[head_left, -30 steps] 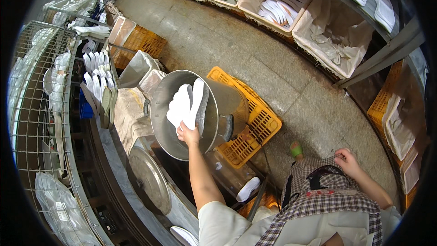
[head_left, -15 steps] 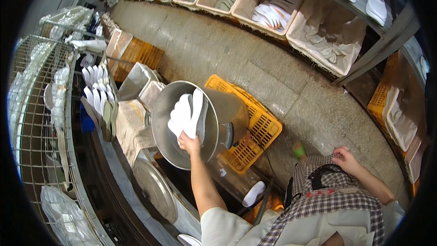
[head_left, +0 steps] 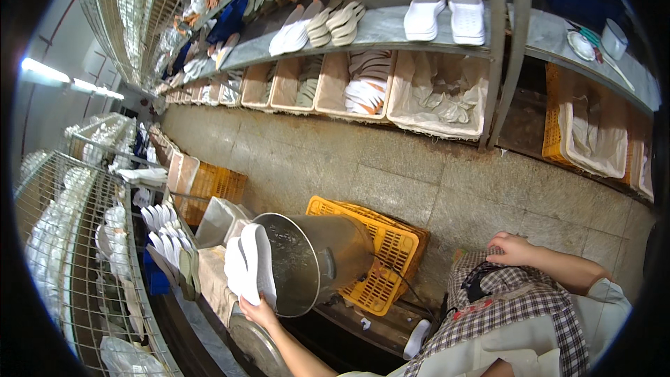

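While half a second back stack sat inside pot mouth, now out: left hand point(head_left: 259, 309) clamped on white soles point(head_left: 249, 267) at 9 o'clock of steel pot point(head_left: 312, 269), just outside rim. Means load lifted clear, pot tilted on yellow crate point(head_left: 389, 262). Right hand point(head_left: 511, 248) loosely curled on checked apron point(head_left: 513, 307), at 3 o'clock; holding anything, cannot tell. Pot contents blurred; left forearm cut off at 6 o'clock.
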{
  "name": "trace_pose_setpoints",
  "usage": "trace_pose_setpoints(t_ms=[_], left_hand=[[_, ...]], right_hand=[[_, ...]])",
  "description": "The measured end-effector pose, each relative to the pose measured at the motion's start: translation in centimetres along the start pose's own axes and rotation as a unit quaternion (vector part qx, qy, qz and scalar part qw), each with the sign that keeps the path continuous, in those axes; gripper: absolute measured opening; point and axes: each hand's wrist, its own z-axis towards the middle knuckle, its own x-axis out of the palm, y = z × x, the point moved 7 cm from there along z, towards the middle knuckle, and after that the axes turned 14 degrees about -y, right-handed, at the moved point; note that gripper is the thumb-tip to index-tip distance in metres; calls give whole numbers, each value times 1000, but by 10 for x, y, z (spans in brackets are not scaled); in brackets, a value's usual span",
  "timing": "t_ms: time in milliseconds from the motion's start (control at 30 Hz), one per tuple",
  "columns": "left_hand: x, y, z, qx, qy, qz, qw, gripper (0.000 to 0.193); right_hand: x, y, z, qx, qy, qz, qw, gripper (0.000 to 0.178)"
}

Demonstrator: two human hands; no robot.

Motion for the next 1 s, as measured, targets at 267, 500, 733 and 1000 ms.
trace_pose_setpoints(t_ms=[267, 500, 733, 1000], left_hand=[[-42, -88, 5, 21, 53, 201, 978, 57], [-76, -247, -6, 131, -13, -35, 991, 61], [-80, -547, -213, 336, 132, -145, 921, 70], [-253, -832, -596, 551, 286, -494, 609, 64]], right_hand=[[-31, -74, -88, 1, -89, 25, 996, 47], [-55, -164, -198, 53, -202, 82, 975, 47], [-47, -242, -340, 175, -320, 137, 921, 49], [-20, -300, -525, 369, -476, 220, 768, 44]])
